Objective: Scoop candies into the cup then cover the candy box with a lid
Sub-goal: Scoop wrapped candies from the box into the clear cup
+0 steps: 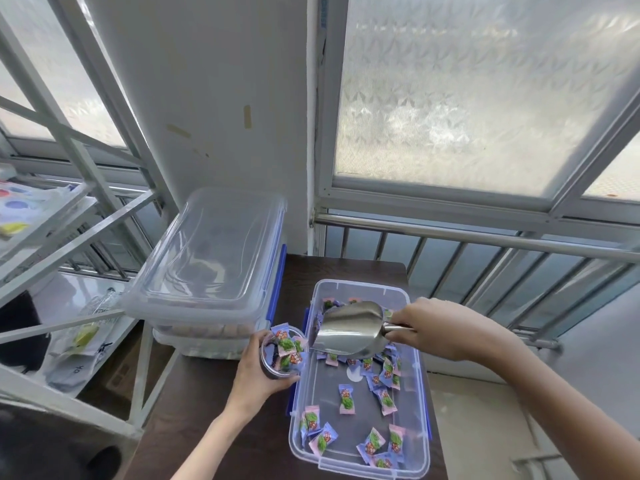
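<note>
My left hand (254, 377) grips a clear plastic cup (283, 351) heaped with wrapped candies, held just left of the open candy box (360, 460). My right hand (431, 329) holds the handle of a metal scoop (349, 329), tilted with its mouth over the cup's rim. The clear box with blue clasps lies on the dark table (207, 410). Several purple and pink wrapped candies (346, 398) are scattered on its floor. A clear lid (211, 251) lies on top of stacked containers at the left.
Stacked clear containers (204, 336) stand on the table's far left corner, close to the cup. A grey metal rack (72, 244) with bags fills the left side. A railing (485, 237) and frosted windows run behind the table.
</note>
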